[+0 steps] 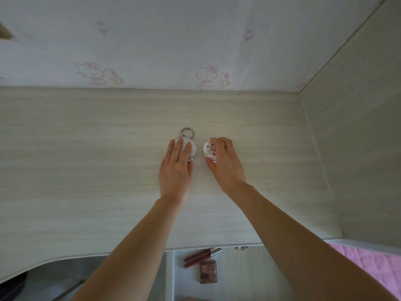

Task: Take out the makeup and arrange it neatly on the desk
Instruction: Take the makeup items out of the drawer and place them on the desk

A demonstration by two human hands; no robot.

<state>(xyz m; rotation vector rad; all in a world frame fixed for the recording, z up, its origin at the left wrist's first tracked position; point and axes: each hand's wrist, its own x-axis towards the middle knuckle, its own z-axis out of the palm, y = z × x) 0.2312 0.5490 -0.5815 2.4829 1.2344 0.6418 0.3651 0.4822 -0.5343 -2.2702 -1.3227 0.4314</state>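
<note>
Head view: two round compacts side by side at mid-desk (pixel 86 148), near each other but apart. Left hand (pixel 176 168) flat, fingers straight, resting on the lid of the white compact (pixel 191 146), whose metal ring (pixel 187 133) points toward the wall. Right hand (pixel 225 164) curled around the decorated compact (pixel 209 149), fingertips over its far rim, thumb at its near edge, the case seemingly down on the wood. Cartoon-cat wallpaper (pixel 206 76) behind; a plain side panel (pixel 351 137) closing off the right.

Same view, lower edge: an open drawer (pixel 238 279) below the desk front, holding two dark-red lip glosses (pixel 200 256) lying crossed and, just nearer, an eyeshadow palette (pixel 208 272). More at the very bottom, too cropped to name. Pink bedding (pixel 368 259) at lower right.

Step in hand, by the look of it: lining up the first two pieces as a pair, not fetching. Task judged early, with at least three items left in the drawer. Next move likely calls for letting go of the decorated compact without nudging it, lifting the flat hand straight off so the white one keeps its place, then reaching back down to the drawer for the glosses or palette. Room to spare on either side of the pair for extending the row.
</note>
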